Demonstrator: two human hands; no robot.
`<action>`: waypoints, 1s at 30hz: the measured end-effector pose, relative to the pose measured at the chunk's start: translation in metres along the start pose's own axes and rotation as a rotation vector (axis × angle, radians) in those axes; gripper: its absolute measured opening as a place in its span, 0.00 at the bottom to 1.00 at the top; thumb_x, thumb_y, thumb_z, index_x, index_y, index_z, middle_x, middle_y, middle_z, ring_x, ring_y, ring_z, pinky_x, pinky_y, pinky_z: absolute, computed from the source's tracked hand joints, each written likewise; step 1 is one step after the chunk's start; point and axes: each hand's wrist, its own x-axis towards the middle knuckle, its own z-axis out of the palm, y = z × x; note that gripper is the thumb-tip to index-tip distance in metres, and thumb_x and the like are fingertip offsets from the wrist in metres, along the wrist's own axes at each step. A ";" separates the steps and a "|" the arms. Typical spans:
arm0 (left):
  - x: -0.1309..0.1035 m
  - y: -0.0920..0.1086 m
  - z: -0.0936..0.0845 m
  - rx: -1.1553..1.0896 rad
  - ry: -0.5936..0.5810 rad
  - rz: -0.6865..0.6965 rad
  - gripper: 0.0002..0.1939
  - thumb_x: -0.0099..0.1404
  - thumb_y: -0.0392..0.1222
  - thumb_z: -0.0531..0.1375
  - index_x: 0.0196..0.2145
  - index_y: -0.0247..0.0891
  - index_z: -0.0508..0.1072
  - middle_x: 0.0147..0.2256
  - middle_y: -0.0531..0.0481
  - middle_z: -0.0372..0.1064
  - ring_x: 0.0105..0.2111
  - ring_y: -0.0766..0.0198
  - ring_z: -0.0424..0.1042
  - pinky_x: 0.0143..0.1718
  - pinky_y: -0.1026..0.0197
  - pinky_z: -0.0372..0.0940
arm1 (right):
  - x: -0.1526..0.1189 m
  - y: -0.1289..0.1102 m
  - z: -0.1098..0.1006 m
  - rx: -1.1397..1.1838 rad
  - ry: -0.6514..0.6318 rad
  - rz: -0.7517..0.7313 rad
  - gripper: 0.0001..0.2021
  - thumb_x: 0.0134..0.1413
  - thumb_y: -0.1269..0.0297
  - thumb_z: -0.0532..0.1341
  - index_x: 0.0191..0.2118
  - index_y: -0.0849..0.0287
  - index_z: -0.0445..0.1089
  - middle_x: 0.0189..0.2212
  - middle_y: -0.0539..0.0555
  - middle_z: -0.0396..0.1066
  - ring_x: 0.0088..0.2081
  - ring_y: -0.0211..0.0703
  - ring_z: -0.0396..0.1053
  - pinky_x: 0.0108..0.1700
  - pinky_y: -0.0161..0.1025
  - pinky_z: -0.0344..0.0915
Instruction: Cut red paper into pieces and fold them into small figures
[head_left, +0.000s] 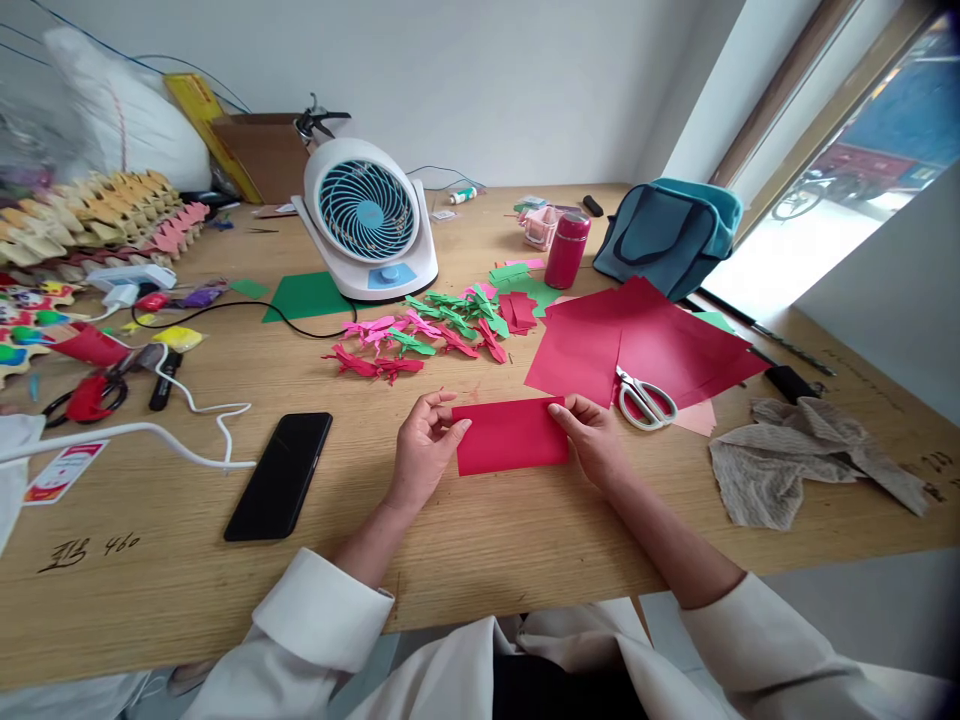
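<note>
A red paper rectangle is held up between both hands near the front middle of the table. My left hand pinches its upper left corner, thumb in front. The upper right corner is between the thumb and fingers of my right hand. White-handled scissors lie just beyond my right hand, partly over large red sheets. Behind the held paper is a pile of folded pink, green and red paper pieces, with small red paper slips beside it.
A black phone lies left of my left hand. A white fan, red bottle and blue bag stand farther back. A grey cloth lies at right, black-and-red scissors and white cable at left.
</note>
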 end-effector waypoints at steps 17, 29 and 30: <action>-0.001 -0.002 -0.001 0.056 -0.022 0.031 0.21 0.59 0.40 0.64 0.50 0.38 0.68 0.29 0.56 0.63 0.29 0.70 0.63 0.33 0.67 0.60 | 0.000 0.002 -0.003 -0.001 -0.023 -0.003 0.15 0.46 0.55 0.71 0.24 0.57 0.66 0.22 0.45 0.65 0.24 0.34 0.57 0.26 0.32 0.56; 0.000 -0.002 -0.002 0.061 -0.022 0.021 0.22 0.59 0.40 0.64 0.51 0.38 0.68 0.29 0.56 0.65 0.29 0.70 0.65 0.35 0.66 0.61 | 0.000 0.004 -0.003 0.028 -0.009 -0.001 0.15 0.45 0.56 0.72 0.24 0.57 0.67 0.22 0.46 0.66 0.23 0.33 0.59 0.26 0.32 0.57; -0.001 -0.002 -0.002 0.060 -0.022 0.023 0.22 0.59 0.40 0.64 0.52 0.38 0.68 0.29 0.56 0.65 0.30 0.69 0.65 0.35 0.66 0.61 | 0.000 0.004 -0.002 0.031 -0.008 0.002 0.15 0.45 0.56 0.72 0.24 0.57 0.67 0.22 0.46 0.66 0.24 0.33 0.59 0.26 0.32 0.57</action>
